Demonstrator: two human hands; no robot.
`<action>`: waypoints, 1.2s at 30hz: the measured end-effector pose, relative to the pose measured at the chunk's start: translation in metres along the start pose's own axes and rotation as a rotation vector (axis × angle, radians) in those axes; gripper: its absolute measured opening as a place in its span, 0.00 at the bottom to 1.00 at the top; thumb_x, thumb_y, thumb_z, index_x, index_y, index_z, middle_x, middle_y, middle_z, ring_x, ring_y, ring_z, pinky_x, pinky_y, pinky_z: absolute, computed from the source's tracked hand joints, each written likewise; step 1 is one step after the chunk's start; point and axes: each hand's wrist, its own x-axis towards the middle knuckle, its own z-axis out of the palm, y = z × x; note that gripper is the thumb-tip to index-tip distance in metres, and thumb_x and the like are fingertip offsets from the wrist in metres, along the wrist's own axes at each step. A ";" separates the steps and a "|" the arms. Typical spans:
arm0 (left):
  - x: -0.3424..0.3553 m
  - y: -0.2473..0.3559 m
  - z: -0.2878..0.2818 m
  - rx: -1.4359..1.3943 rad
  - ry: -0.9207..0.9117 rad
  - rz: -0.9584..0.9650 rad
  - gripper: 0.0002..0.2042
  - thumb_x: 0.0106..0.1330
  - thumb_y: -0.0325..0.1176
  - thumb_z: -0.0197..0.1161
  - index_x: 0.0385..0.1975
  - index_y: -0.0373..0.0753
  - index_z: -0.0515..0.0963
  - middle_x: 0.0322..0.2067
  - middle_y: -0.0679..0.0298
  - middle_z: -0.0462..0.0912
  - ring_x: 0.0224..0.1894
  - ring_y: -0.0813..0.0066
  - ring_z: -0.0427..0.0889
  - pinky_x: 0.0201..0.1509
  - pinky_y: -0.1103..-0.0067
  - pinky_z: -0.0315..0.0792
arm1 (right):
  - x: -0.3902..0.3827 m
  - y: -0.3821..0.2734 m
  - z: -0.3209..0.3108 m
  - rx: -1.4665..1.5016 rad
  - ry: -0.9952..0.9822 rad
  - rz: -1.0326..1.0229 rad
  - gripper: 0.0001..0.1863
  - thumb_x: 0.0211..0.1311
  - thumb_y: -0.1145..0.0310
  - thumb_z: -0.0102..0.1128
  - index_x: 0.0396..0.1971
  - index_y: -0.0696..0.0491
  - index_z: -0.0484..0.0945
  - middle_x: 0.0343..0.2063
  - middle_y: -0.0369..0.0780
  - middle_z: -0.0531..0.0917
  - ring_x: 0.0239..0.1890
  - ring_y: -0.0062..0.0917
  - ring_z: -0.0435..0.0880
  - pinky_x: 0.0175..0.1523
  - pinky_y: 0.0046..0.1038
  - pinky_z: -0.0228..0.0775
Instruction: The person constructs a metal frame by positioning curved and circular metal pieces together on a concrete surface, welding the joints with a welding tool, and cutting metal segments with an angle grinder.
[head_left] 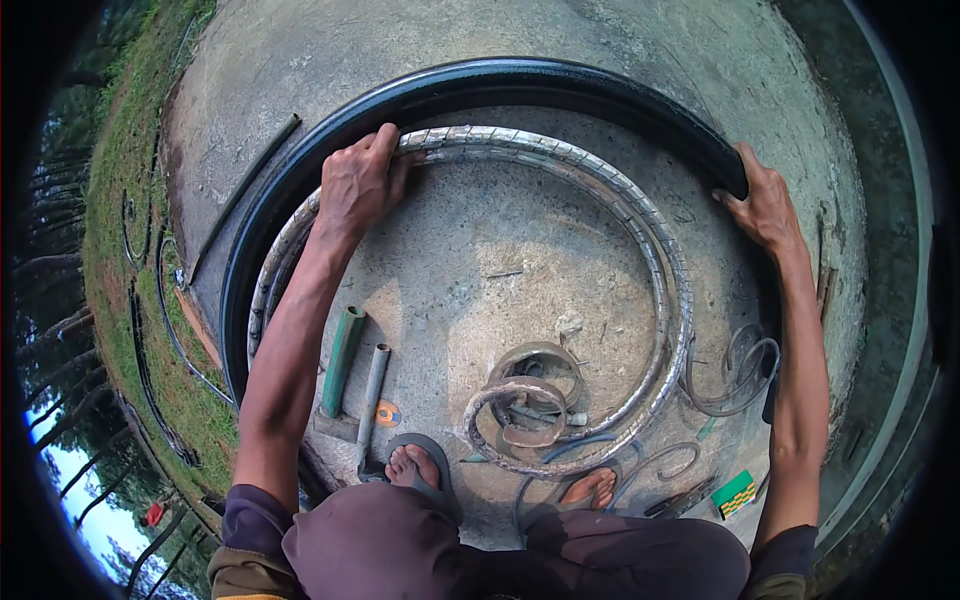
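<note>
A large, glossy black tyre-like ring (pixel 540 75) lies on the concrete in front of me. Inside it sits a silver hoop (pixel 600 165) wrapped in spiral bands, with its lower end curling near my feet. My left hand (pixel 358 185) is closed around the hoop's upper left side, close to the black ring's inner edge. At the upper right, my right hand (pixel 765 200) grips the black ring, thumb on the inner side and fingers over the outer side. My right forearm hides part of the ring's right side.
Near my left foot are a green tube (pixel 342 362), a grey pipe (pixel 374 400) and an orange disc (pixel 387 413). A coiled strip (pixel 540 365) lies within the hoop. A thin hose (pixel 745 375) and a green-yellow box (pixel 735 493) are at right; a dark bar (pixel 245 195) is at left.
</note>
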 end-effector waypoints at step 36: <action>-0.084 -0.103 -0.069 -0.089 0.027 -0.389 0.30 0.58 0.49 0.72 0.59 0.42 0.77 0.50 0.49 0.83 0.48 0.55 0.85 0.55 0.62 0.79 | 0.009 -0.001 0.008 0.016 -0.058 0.115 0.29 0.48 0.77 0.65 0.55 0.57 0.75 0.41 0.47 0.86 0.45 0.31 0.85 0.55 0.31 0.72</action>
